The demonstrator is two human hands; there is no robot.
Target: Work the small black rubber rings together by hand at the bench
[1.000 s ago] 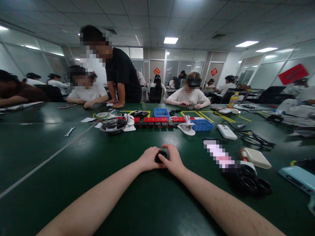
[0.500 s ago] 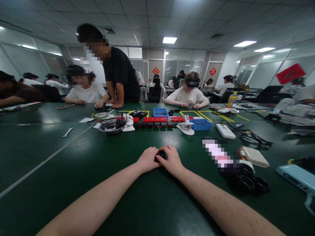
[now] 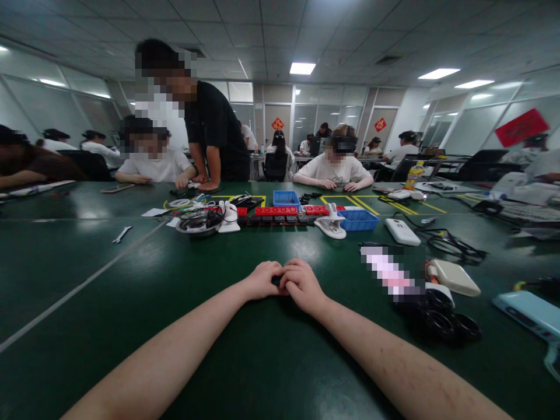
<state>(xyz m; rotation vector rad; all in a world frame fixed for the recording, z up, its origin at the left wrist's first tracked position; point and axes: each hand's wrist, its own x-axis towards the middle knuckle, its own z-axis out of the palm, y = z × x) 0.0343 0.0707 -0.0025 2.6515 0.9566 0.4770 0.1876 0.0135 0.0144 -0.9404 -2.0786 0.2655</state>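
Note:
Both of my hands meet over the green table [image 3: 175, 350], around a small black object [image 3: 276, 280] that is mostly covered by fingers. My left hand [image 3: 263, 280] grips it from the left side. From the right, my right hand [image 3: 303, 283] has its fingers curled over the object and touches the left fingertips. Several black rings [image 3: 440, 324] lie on the table to the right of my right hand, beside a pixelated pink and white item [image 3: 388, 271].
Farther back are red power strips [image 3: 280, 210], a blue bin [image 3: 359, 220], a white clamp [image 3: 331, 221] and a metal bowl of cables [image 3: 199, 221]. A wrench [image 3: 122, 234] lies left. White power banks [image 3: 401, 231] and cables sit right. People are across the table.
My right fingers have curled further over the black object, which now shows less than before. My left hand has stayed about where it was.

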